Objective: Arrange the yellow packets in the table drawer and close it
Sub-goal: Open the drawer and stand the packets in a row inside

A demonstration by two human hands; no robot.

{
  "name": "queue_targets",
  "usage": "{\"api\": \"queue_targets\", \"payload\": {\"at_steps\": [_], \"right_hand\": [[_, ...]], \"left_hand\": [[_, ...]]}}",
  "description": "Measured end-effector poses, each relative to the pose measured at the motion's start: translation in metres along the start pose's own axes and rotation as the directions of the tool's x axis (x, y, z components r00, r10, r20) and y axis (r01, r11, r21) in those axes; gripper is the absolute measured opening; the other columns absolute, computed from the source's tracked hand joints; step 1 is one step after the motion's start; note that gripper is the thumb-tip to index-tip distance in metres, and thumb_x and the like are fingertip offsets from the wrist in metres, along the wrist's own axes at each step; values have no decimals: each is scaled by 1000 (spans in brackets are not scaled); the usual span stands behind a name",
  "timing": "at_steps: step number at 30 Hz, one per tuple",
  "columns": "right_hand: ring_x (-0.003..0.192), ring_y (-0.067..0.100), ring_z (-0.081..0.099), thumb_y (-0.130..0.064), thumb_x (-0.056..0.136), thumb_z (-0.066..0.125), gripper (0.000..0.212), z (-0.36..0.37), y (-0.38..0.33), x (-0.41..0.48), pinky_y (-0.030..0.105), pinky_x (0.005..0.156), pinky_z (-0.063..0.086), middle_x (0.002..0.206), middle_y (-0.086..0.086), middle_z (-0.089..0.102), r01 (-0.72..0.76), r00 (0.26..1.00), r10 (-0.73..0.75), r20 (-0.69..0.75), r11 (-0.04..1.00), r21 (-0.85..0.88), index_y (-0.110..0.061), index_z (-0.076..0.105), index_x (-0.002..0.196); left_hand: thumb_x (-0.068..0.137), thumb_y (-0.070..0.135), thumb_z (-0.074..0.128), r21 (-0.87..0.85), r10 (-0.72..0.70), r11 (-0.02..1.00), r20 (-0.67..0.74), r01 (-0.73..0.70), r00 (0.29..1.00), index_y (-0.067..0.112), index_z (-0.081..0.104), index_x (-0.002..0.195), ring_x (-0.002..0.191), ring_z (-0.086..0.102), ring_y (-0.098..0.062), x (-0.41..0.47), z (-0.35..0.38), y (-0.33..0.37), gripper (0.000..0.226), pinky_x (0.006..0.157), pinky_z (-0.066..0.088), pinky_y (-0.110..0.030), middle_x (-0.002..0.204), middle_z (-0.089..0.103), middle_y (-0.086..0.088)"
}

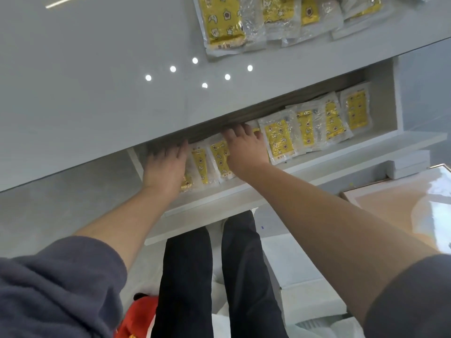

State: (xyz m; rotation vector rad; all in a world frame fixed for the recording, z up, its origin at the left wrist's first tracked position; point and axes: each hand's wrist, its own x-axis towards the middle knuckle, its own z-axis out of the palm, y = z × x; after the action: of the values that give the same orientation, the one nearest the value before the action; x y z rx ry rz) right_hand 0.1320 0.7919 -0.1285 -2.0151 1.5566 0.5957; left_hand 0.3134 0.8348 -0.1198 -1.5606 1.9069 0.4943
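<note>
The white table drawer (219, 203) stands pulled out under the grey tabletop. A row of several yellow packets (280, 140) in clear wrappers lies inside it, overlapping from left to right. My left hand (164, 167) lies flat on the packets at the drawer's left end, its fingertips reaching under the tabletop edge. My right hand (244, 150) presses with straight fingers on the packets near the middle of the row. More yellow packets (222, 20) lie on the tabletop at the upper right.
The glossy grey tabletop (97, 81) overhangs the back of the drawer. My legs stand just below the drawer front. A cardboard box with a shiny sheet (402, 203) sits at the right, white boxes (410, 164) beside it, and a red object (141, 313) on the floor.
</note>
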Motion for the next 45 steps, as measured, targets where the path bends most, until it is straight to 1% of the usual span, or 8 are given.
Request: {"api": "queue_targets", "payload": {"at_steps": [4,7,11,20,28,36,41,45], "right_hand": [[122,24,48,-16,90,50,44,-39,10,-24,42,103,38,131,3,53,-29,992,49,-116,984,175,-20,46,135],[97,21,60,-15,94,45,32,-78,22,-43,34,78,49,114,0,64,-25,975,89,-204,954,298,-17,58,123],[76,15,59,-17,96,46,22,-126,39,-51,29,60,45,97,-5,66,-20,940,155,-303,913,406,-17,62,111],[110,20,51,-16,88,54,26,-197,100,11,36,96,41,120,1,52,-44,859,289,-423,864,501,-16,58,114],[117,21,46,-36,88,57,34,-246,182,51,35,95,36,128,0,45,-299,812,512,-279,777,554,-22,50,118],[94,16,52,-25,80,74,71,-262,192,59,35,82,49,102,-10,47,-236,846,519,-126,574,784,-20,31,136],[86,13,64,-26,84,69,25,-257,203,51,32,74,56,95,-4,68,-158,907,404,-119,589,793,-16,60,106],[89,11,64,-29,91,61,20,-259,215,39,26,75,51,96,-6,69,-100,929,348,-122,556,825,-17,64,107]], "left_hand": [[86,16,58,-201,39,979,-37,-46,999,15,52,119,97,60,-26,-9,-46,7,33,72,44,-35,110,62,-4],[92,16,47,-288,132,941,-177,-179,975,15,55,92,71,60,-25,-13,-94,10,8,55,41,-31,84,64,-2],[94,24,44,-365,184,878,-339,-309,923,15,57,88,59,54,-21,-5,-160,18,17,55,49,-35,72,59,1],[91,25,52,-601,-174,795,-350,-78,920,15,54,106,94,52,-21,75,-244,48,19,68,42,-33,110,53,-2],[91,37,61,-439,-79,891,-398,-114,914,15,39,138,129,39,-27,146,-298,97,57,100,34,-43,141,42,-6],[81,34,74,-289,-106,957,-356,-2,928,12,48,125,113,45,-31,170,-317,113,55,94,31,-42,122,47,-12],[89,30,66,-340,-55,938,-333,-66,941,12,49,103,90,54,-31,163,-328,107,28,90,29,-41,92,57,-6],[96,29,57,-392,26,910,-264,-132,964,12,48,110,96,51,-33,158,-340,108,25,92,29,-40,93,63,-9]]}}
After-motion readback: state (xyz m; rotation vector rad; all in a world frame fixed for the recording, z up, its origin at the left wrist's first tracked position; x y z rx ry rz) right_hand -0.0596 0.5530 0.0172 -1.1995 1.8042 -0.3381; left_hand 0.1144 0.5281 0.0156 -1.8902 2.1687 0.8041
